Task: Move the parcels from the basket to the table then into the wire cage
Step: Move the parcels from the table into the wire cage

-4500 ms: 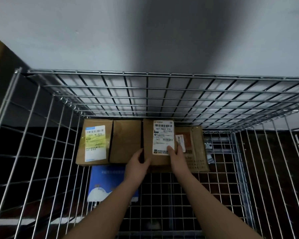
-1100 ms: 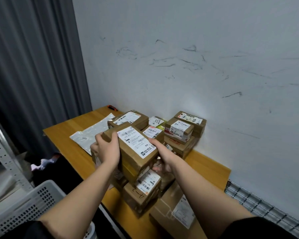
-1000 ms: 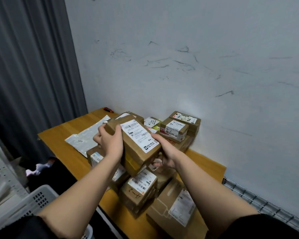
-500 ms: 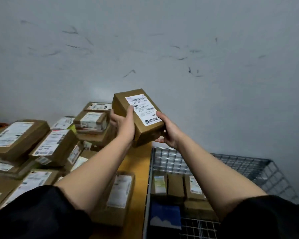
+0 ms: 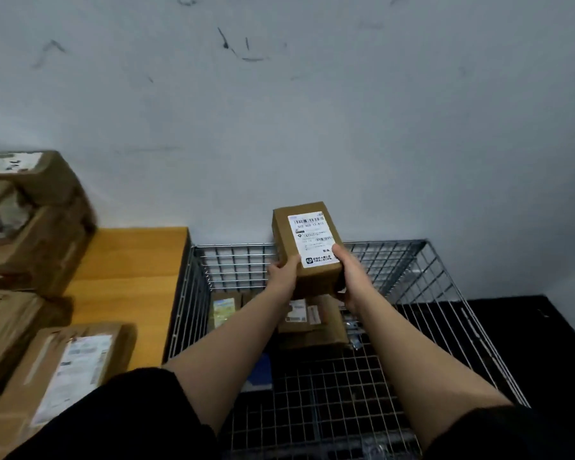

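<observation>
I hold a brown cardboard parcel point(image 5: 307, 244) with a white shipping label above the open top of the wire cage point(image 5: 422, 280). My left hand point(image 5: 281, 277) grips its near left side and my right hand point(image 5: 347, 277) grips its near right side. Down inside the cage, several brown parcels point(image 5: 312, 322) stand against the far wall, partly hidden by my arms and the held parcel. A blue packet point(image 5: 261, 371) lies on the cage floor beside my left forearm.
The wooden table point(image 5: 130, 260) stands directly left of the cage and carries several more cardboard parcels point(image 5: 63, 370), some stacked point(image 5: 34, 224) at its far left. A grey wall rises behind both. Dark floor point(image 5: 528, 333) lies right of the cage.
I have swung the parcel from above the table's edge rightward and lower, over the cage opening. Both hands keep the same grip. The view has turned toward the cage.
</observation>
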Available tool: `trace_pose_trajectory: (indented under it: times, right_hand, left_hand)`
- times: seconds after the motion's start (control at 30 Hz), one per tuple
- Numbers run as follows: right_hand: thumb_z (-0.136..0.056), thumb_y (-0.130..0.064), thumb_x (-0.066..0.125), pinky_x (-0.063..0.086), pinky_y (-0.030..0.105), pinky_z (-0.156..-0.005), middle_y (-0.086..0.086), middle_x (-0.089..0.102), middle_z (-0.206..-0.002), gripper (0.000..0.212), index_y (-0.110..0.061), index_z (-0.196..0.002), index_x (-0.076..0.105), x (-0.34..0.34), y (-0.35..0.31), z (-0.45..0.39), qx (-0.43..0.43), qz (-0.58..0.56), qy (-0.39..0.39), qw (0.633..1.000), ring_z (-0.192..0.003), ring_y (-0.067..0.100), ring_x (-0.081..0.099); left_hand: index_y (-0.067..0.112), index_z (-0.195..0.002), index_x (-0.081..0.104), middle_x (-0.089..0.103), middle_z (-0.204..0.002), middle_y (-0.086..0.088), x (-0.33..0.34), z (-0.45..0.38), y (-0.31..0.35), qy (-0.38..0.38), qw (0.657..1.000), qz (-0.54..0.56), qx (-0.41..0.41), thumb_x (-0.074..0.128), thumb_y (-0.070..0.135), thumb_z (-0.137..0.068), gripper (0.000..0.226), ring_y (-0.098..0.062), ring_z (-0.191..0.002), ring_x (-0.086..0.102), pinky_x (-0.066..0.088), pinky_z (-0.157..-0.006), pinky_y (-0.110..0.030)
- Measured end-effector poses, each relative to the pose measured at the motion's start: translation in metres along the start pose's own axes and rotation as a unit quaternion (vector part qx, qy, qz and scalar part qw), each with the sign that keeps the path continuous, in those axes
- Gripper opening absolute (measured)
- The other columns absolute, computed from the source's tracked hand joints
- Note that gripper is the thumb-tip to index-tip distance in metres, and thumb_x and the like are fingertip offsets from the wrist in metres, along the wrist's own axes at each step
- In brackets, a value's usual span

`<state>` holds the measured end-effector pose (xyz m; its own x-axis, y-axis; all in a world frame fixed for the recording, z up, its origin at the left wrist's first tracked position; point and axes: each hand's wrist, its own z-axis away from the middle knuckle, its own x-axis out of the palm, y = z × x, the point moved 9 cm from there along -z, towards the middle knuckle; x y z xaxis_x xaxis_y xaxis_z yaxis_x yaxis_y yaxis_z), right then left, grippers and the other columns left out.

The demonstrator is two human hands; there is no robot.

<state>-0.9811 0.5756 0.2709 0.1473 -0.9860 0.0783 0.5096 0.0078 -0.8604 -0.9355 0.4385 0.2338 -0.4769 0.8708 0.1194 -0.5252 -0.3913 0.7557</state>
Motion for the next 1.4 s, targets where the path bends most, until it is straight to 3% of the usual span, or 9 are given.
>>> trace_pose_trajectory:
  times: [0.27,0.37,0.47,0.6,0.8,0.93,1.07,1.27,1.4]
  right_hand:
    - [-0.099,-0.036,0.047,0.049,0.026,-0.058,0.007,0.065,-0.113,0.036,-0.020,-0.132,0.050,-0.090,0.093,-0.106,0.089,0.020,0.012,0.996,-0.088,0.019,0.063]
    - [-0.099,-0.034,0.048,0.049,0.029,-0.059,-0.001,0.061,-0.102,0.030,-0.025,-0.128,0.047,-0.110,0.129,-0.140,0.113,0.025,0.024,0.993,-0.087,0.016,0.060]
    - [-0.099,-0.034,0.049,0.053,0.034,-0.066,0.005,0.059,-0.116,0.042,-0.019,-0.138,0.044,-0.125,0.170,-0.177,0.136,0.040,0.023,0.990,-0.099,0.021,0.059]
    - [-0.101,-0.029,0.047,0.051,0.031,-0.065,0.008,0.056,-0.120,0.047,-0.018,-0.145,0.037,-0.145,0.222,-0.223,0.152,0.040,0.033,0.987,-0.096,0.019,0.058]
    - [-0.101,-0.029,0.046,0.049,0.027,-0.063,0.010,0.054,-0.128,0.048,-0.017,-0.146,0.036,-0.160,0.279,-0.279,0.164,0.036,0.040,0.985,-0.098,0.020,0.056]
    - [-0.101,-0.026,0.046,0.050,0.026,-0.064,0.007,0.054,-0.122,0.047,-0.015,-0.146,0.035,-0.157,0.301,-0.307,0.164,0.041,0.030,0.985,-0.086,0.009,0.056]
    - [-0.102,-0.028,0.044,0.051,0.026,-0.066,0.008,0.057,-0.126,0.044,-0.017,-0.144,0.038,-0.148,0.312,-0.328,0.161,0.038,0.020,0.986,-0.094,0.017,0.059]
    - [-0.102,-0.019,0.044,0.051,0.043,-0.095,0.009,0.056,-0.133,0.045,-0.020,-0.147,0.034,-0.147,0.322,-0.348,0.134,0.065,0.029,0.988,-0.112,0.025,0.058]
    - [-0.100,-0.010,0.048,0.047,0.038,-0.099,0.007,0.056,-0.130,0.051,-0.019,-0.147,0.031,-0.143,0.325,-0.350,0.124,0.070,0.025,0.990,-0.110,0.021,0.056]
  left_hand:
    - [0.030,-0.144,0.033,0.055,-0.132,-0.003,0.069,-0.087,-0.093,-0.026,0.997,-0.038,-0.060,0.052,0.042,-0.094,0.055,-0.028,-0.107,0.060,0.056,-0.066,-0.036]
    - [0.032,-0.146,0.031,0.051,-0.136,-0.003,0.077,-0.122,-0.126,-0.008,0.996,-0.041,-0.081,0.052,0.038,-0.095,0.056,-0.027,-0.113,0.057,0.054,-0.081,-0.042]
    - [0.029,-0.145,0.034,0.050,-0.136,-0.005,0.079,-0.162,-0.156,0.011,0.995,-0.057,-0.083,0.053,0.031,-0.096,0.053,-0.025,-0.109,0.054,0.050,-0.074,-0.035]
    - [0.027,-0.146,0.035,0.049,-0.136,-0.006,0.088,-0.218,-0.203,0.017,0.990,-0.106,-0.093,0.054,0.030,-0.095,0.054,-0.027,-0.114,0.053,0.053,-0.087,-0.045]
    - [0.024,-0.144,0.038,0.050,-0.137,-0.004,0.087,-0.280,-0.247,0.039,0.980,-0.183,-0.071,0.055,0.030,-0.095,0.052,-0.024,-0.102,0.060,0.054,-0.070,-0.032]
    - [0.021,-0.138,0.047,0.054,-0.134,-0.005,0.077,-0.302,-0.256,0.087,0.955,-0.280,-0.041,0.058,0.030,-0.093,0.047,-0.024,-0.102,0.062,0.056,-0.083,-0.041]
    - [0.014,-0.142,0.043,0.043,-0.141,-0.008,0.080,-0.308,-0.250,0.087,0.917,-0.390,0.008,0.053,0.025,-0.097,0.047,-0.023,-0.119,0.052,0.045,-0.099,-0.032]
    - [0.019,-0.142,0.040,0.044,-0.138,-0.003,0.085,-0.311,-0.252,0.061,0.908,-0.413,0.043,0.055,0.022,-0.095,0.049,-0.017,-0.116,0.052,0.043,-0.095,-0.026]
    - [0.020,-0.138,0.045,0.046,-0.136,-0.002,0.082,-0.308,-0.244,0.071,0.875,-0.468,0.104,0.053,0.021,-0.095,0.044,-0.015,-0.119,0.049,0.044,-0.095,-0.025]
